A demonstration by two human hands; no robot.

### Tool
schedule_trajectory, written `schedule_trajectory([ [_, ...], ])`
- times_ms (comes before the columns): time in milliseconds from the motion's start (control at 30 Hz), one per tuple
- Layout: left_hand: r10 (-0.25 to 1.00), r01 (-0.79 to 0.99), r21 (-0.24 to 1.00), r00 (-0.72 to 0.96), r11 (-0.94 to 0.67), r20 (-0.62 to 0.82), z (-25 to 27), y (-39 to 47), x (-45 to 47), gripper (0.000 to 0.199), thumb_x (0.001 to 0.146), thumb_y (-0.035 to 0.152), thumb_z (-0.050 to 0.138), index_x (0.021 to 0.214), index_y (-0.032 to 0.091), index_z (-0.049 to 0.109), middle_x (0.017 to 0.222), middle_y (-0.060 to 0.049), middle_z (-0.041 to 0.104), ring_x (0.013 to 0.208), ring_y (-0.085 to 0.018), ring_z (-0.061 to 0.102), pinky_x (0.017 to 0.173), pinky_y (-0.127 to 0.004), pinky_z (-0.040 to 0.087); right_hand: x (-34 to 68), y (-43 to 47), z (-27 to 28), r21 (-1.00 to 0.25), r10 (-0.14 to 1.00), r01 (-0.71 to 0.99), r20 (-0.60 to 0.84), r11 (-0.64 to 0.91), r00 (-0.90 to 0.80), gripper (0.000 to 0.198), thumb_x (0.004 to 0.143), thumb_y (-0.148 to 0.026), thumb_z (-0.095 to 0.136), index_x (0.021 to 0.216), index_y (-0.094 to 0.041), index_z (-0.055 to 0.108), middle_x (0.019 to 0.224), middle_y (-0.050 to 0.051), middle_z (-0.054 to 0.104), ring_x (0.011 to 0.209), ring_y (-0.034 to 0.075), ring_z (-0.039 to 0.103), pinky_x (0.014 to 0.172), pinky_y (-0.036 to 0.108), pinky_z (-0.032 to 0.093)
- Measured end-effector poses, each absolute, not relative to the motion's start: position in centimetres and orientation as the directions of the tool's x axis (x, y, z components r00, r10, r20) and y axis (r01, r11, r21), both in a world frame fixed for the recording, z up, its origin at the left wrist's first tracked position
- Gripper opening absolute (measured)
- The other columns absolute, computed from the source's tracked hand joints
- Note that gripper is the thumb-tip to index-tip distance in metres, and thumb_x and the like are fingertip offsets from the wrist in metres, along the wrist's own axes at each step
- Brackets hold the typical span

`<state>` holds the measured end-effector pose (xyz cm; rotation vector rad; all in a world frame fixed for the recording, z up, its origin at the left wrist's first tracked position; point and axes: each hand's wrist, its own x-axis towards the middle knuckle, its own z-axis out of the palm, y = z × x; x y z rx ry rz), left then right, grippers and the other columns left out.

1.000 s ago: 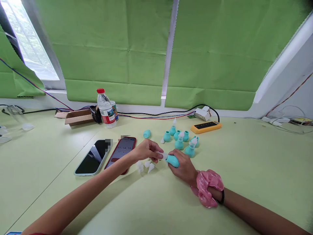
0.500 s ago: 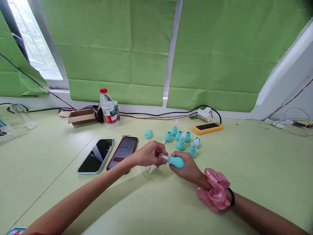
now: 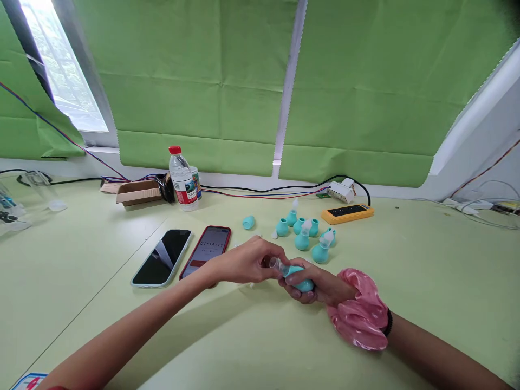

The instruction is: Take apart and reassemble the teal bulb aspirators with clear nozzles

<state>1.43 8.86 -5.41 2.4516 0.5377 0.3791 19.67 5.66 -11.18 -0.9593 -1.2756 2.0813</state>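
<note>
My right hand (image 3: 325,283) wraps round a teal squeeze bulb (image 3: 301,278), its neck pointing left. A short clear plastic tube (image 3: 277,264) sits at the bulb's neck, and my left hand (image 3: 255,260) pinches it between thumb and fingers. How deep the tube goes into the neck is hidden by the fingertips. Beyond my hands stand several teal bulbs, some bare like the one (image 3: 282,227) at the left, others topped with a frosted nozzle (image 3: 326,238). One bare bulb (image 3: 248,222) lies on its side. Small clear parts under my left hand are mostly covered.
Left of my hands lie a red-cased phone (image 3: 209,246) showing a timer and a dark-screened phone (image 3: 162,257). Behind them stand a water bottle (image 3: 184,187) and an open cardboard box (image 3: 139,193). A yellow device (image 3: 347,213) lies back right; cables run along the wall.
My right hand has turned, so its fingers now show curled beneath the bulb. The bulb and tube have shifted slightly right and down, with my left hand following.
</note>
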Motion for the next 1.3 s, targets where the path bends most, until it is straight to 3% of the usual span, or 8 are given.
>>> schedule_trajectory([
  [133,0.477,0.360,0.628,0.879,-0.690,0.019,-5.0,10.0,0.7,0.051,0.069,0.034,0.055,0.115,0.016,0.040,0.068,0.000,0.060,0.058,-0.010,0.054,0.052,-0.018,0.039,19.7,5.9,-11.4,-0.945,0.795,-0.157,-0.143,-0.286,-0.590,0.017,0.073,-0.029,0.050,0.078,-0.013,0.052,0.051,-0.002,0.049,0.037,0.003,0.035,0.034,0.016,0.018],
  [200,0.539,0.493,0.466,0.842,-0.735,-0.039,-5.5,10.6,0.4,0.041,0.069,0.039,0.054,0.102,0.015,0.052,0.068,-0.003,0.061,0.060,-0.013,0.055,0.054,-0.021,0.040,19.8,6.1,-11.5,-0.958,0.814,-0.168,-0.096,-0.231,-0.573,0.020,0.075,-0.030,0.048,0.079,-0.011,0.053,0.053,0.000,0.052,0.037,0.004,0.038,0.036,0.017,0.022],
  [300,0.664,0.666,0.035,0.746,-0.745,-0.048,-7.0,11.3,0.4,0.023,0.071,0.031,0.051,0.076,0.011,0.061,0.071,-0.011,0.061,0.068,-0.021,0.057,0.058,-0.028,0.040,20.0,6.4,-11.9,-0.958,0.819,-0.181,-0.083,-0.222,-0.567,0.021,0.075,-0.028,0.049,0.081,-0.009,0.055,0.057,0.003,0.055,0.040,0.006,0.043,0.039,0.018,0.029],
  [400,0.639,0.632,-0.098,0.758,-0.769,-0.127,-8.3,11.6,0.5,0.020,0.072,0.020,0.044,0.075,0.010,0.062,0.074,-0.014,0.061,0.070,-0.023,0.058,0.057,-0.028,0.040,19.9,6.4,-12.3,-0.954,0.821,-0.190,-0.085,-0.230,-0.565,0.020,0.073,-0.025,0.051,0.082,-0.008,0.056,0.062,0.005,0.057,0.043,0.007,0.047,0.043,0.019,0.033],
  [800,0.572,0.585,0.125,0.810,-0.801,-0.130,-9.2,11.6,1.2,0.027,0.067,0.035,0.049,0.075,0.014,0.064,0.070,-0.009,0.062,0.073,-0.021,0.056,0.057,-0.025,0.038,19.7,6.0,-13.2,-0.974,0.814,-0.124,-0.083,-0.187,-0.575,0.018,0.070,-0.023,0.052,0.079,-0.008,0.057,0.059,0.004,0.058,0.044,0.007,0.049,0.043,0.019,0.035],
  [1033,0.518,0.536,0.186,0.844,-0.824,-0.137,-9.7,11.7,1.4,0.019,0.058,0.025,0.055,0.074,0.017,0.061,0.068,-0.004,0.059,0.067,-0.018,0.053,0.052,-0.023,0.035,19.6,6.1,-13.5,-0.986,0.816,-0.057,-0.094,-0.154,-0.570,0.019,0.068,-0.023,0.054,0.079,-0.008,0.058,0.059,0.003,0.058,0.043,0.007,0.047,0.042,0.018,0.034],
  [1167,0.551,0.540,0.227,0.834,-0.811,-0.018,-9.2,11.5,1.3,0.020,0.055,0.019,0.056,0.075,0.016,0.057,0.070,-0.003,0.057,0.067,-0.017,0.052,0.052,-0.022,0.035,19.4,5.8,-13.3,-0.994,0.856,0.005,-0.099,-0.112,-0.508,0.020,0.068,-0.024,0.055,0.080,-0.009,0.058,0.058,0.002,0.058,0.044,0.007,0.047,0.042,0.018,0.035],
  [1300,0.584,0.483,0.447,0.803,-0.753,0.116,-8.0,11.7,1.0,0.028,0.057,0.017,0.055,0.085,0.016,0.057,0.068,0.000,0.057,0.060,-0.012,0.050,0.051,-0.020,0.037,19.2,5.6,-13.1,-0.997,0.896,0.055,-0.078,-0.060,-0.438,0.017,0.066,-0.024,0.056,0.077,-0.010,0.058,0.057,0.001,0.057,0.044,0.008,0.047,0.043,0.019,0.035],
])
